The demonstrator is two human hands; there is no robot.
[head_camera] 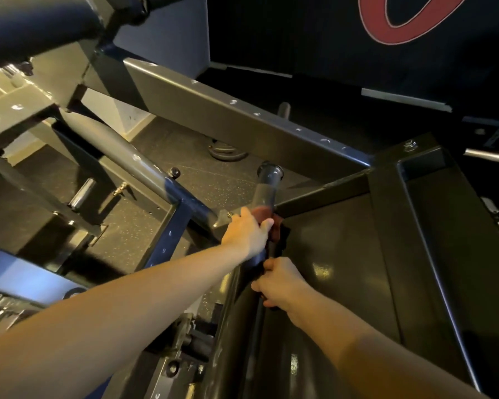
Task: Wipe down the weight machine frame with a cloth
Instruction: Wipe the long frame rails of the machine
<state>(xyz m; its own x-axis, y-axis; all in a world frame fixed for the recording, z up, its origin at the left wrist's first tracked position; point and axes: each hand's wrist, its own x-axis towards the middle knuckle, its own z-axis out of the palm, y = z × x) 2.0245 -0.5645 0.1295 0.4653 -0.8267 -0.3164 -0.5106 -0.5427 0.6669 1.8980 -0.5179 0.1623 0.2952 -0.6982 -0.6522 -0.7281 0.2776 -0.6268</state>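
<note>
Left hand (247, 230) is out at full reach on the weight machine frame (242, 125), fingers laid close together and curved over a dark red cloth (267, 216), pressing it down right where the round tube, the angled peg (267, 182) and the big dark plate (343, 249) all meet. Only a bit of the cloth shows, bunched past the fingertips and hanging a little against the plate's edge (it's blurred there, so its exact shape is hard to read). Right hand (280, 282) sits nearer the body, just below the left, fingers curled round a thin dark bar (261, 309) running along the plate's left edge, a firm wrap, thumb side up. Both forearms bare, 2 arms converging on that 1 corner. Speckled rubber floor (202, 180) below, a chrome peg (82, 194) off to the left.
</note>
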